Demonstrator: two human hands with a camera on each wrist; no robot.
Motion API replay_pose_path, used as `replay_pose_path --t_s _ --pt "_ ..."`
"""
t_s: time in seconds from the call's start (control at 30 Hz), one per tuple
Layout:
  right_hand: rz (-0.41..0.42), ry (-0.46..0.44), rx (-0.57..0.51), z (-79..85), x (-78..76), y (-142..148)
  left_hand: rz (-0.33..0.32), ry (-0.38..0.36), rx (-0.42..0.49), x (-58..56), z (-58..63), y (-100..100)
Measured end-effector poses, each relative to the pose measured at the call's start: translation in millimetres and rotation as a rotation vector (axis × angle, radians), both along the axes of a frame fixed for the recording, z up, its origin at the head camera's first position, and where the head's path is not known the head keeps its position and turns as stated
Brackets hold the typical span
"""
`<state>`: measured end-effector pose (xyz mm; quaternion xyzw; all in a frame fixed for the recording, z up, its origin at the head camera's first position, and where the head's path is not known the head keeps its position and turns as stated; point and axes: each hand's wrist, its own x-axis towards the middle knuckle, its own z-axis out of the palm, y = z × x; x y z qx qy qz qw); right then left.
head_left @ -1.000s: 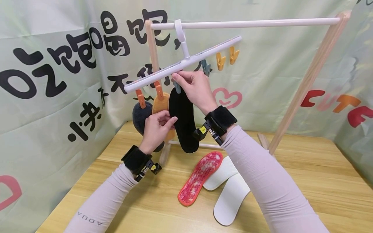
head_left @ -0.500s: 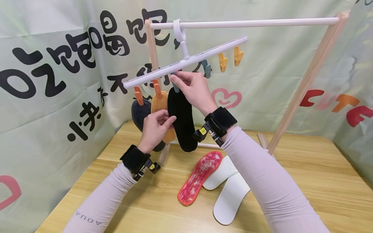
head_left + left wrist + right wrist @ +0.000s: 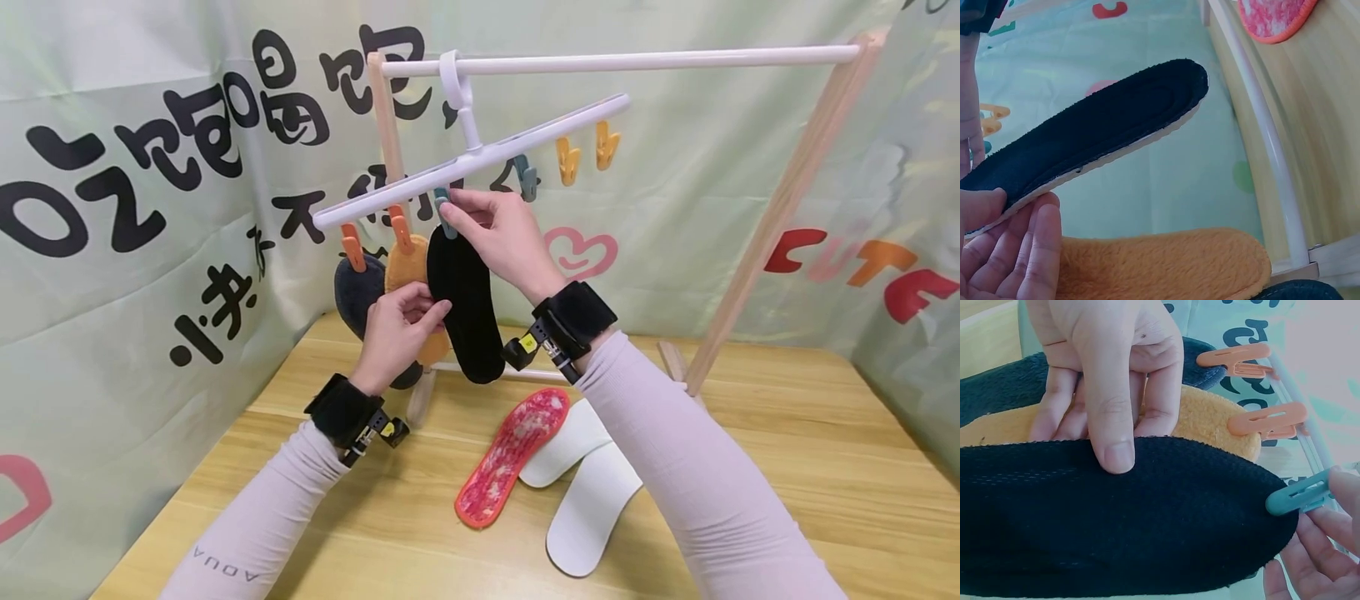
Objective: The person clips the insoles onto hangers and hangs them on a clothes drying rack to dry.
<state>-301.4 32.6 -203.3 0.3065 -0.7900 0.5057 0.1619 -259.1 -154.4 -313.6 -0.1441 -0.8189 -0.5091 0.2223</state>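
Note:
A black insole (image 3: 467,308) hangs upright below a tilted white hanger (image 3: 543,132). My left hand (image 3: 397,333) pinches its left edge, thumb on the dark face and fingers behind, as the left wrist view shows. At its top tip a blue-green clothespin (image 3: 1297,495) grips the insole. My right hand (image 3: 510,242) holds that clothespin by its upper end, thumb in front. Left of the black insole, a yellow-orange insole (image 3: 406,262) and a dark grey insole (image 3: 356,287) hang from orange clothespins (image 3: 401,230); my left hand partly hides both.
A red patterned insole (image 3: 512,458) and two white insoles (image 3: 585,508) lie on the wooden table (image 3: 390,525). A second blue-green clothespin (image 3: 527,179) and yellow clothespins (image 3: 567,161) hang at the hanger's right. The rack's top bar (image 3: 660,60) carries the hanger.
The hanger and rack sit slightly further left in view. The black insole's lower end is a little higher, and more of its clothespin shows above my right thumb. Both hands keep their hold.

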Motion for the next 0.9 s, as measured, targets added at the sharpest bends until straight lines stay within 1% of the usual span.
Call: replay_pose_path --t_s 0.23,0.33,0.53,0.67,0.9 --pt "0.015 -0.010 0.016 -7.2 2.2 8.8 0.010 -0.008 -0.009 1.3 -2.2 0.2" --pt "0.025 -0.019 0.017 -10.4 3.5 12.6 0.016 -0.006 -0.017 1.5 -4.9 -0.2" --pt "0.016 -0.022 0.027 -18.0 4.6 19.5 0.023 0.002 -0.028 0.6 -11.6 -0.3" --pt "0.020 -0.011 0.024 -23.5 4.8 23.9 0.020 0.002 -0.013 0.6 -15.1 0.2" --pt "0.024 -0.032 0.004 -31.2 7.6 30.2 0.003 0.001 0.030 0.3 -20.3 0.5"
